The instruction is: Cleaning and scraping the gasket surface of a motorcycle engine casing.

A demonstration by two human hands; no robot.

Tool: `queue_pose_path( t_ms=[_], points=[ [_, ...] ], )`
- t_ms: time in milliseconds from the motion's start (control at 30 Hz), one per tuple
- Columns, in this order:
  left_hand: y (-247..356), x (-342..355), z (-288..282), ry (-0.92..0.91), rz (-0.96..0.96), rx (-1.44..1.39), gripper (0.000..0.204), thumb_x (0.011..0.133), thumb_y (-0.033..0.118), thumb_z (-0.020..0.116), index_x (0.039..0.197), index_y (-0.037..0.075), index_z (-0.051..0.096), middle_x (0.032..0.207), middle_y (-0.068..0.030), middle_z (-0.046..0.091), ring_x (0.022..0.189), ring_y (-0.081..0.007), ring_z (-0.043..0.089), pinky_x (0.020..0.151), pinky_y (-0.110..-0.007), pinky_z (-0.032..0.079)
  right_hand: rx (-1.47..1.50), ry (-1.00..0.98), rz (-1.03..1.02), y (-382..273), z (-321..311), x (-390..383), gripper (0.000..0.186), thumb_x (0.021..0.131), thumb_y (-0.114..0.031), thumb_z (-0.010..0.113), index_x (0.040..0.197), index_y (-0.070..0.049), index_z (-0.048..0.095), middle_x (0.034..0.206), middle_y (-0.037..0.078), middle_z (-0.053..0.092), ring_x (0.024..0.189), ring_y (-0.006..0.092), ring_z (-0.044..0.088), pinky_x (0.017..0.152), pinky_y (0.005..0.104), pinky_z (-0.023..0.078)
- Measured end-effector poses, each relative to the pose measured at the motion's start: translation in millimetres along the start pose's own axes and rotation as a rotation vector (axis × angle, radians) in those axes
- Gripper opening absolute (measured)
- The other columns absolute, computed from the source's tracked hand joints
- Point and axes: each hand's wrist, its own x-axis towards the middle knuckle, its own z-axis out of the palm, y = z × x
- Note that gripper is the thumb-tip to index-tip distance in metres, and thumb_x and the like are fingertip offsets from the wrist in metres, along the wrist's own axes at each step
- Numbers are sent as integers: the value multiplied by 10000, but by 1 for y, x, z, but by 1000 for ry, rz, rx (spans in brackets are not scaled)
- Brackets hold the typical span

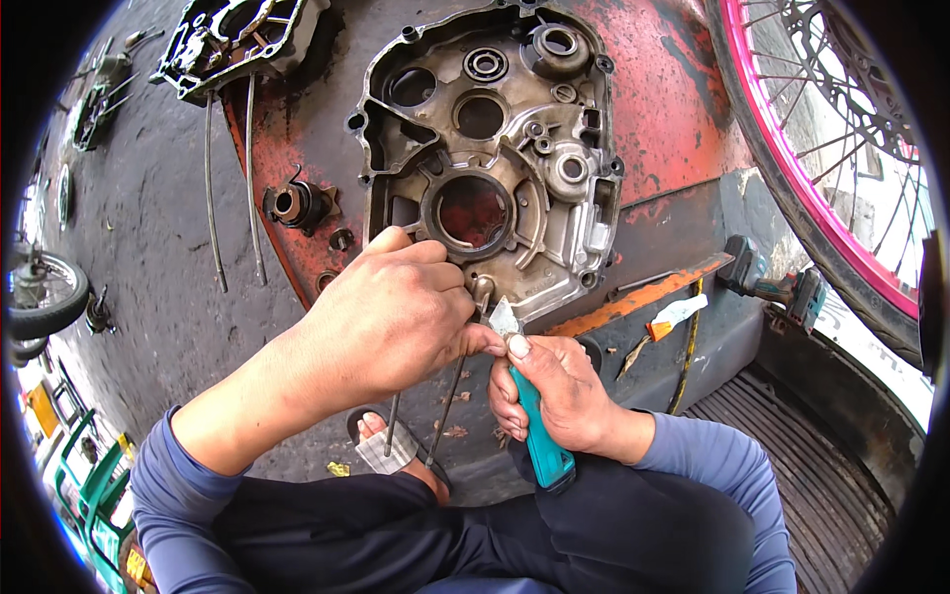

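A grimy metal engine casing [534, 257] with round openings and bearing seats rests on red, scuffed metal. My left hand [371, 322] is curled over its lower edge, fingers bent, thumb touching near the blade of a teal utility knife [539, 436]. My right hand [549, 391] is closed round that knife's handle, its blade pointing up at the casing's bottom edge. Two thin metal rods [447, 406] hang below my left hand. A dark cylindrical part [295, 203] lies left of the casing.
A second casing [218, 69] with two long studs lies upper left. A pink-rimmed wheel [742, 59] stands right, near a cordless tool [757, 277] and paper tube [673, 317]. A motorcycle wheel [54, 302] and green chairs [89, 475] are far left. My sandalled foot [396, 450] is below.
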Motion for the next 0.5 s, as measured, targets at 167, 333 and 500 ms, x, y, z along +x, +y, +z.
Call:
queue_pose_path(
  t_ms=[167,333,500],
  points=[
    [-2,-1,3,19,9,-21,336,832,355,759,686,99,596,723,-34,537,783,-242,534,726,-394,396,-48,41,-23,5,-9,-8,483,1085,-453,439,833,-53,543,675,28,539,590,95,514,560,262,453],
    [-4,-9,15,125,71,104,248,753,274,778,731,102,601,778,-22,556,837,-225,557,753,-385,413,-584,202,-290,-23,-15,-26,504,1083,-478,423,848,-48,542,704,9,541,636,78,511,592,245,431],
    [-12,-17,17,250,156,61,313,711,226,790,932,91,615,932,-33,561,941,-233,558,830,-395,439,-1254,304,-422,-71,-4,-47,374,1102,-314,410,966,13,528,820,109,510,658,206,512,633,339,445]
  ],
)
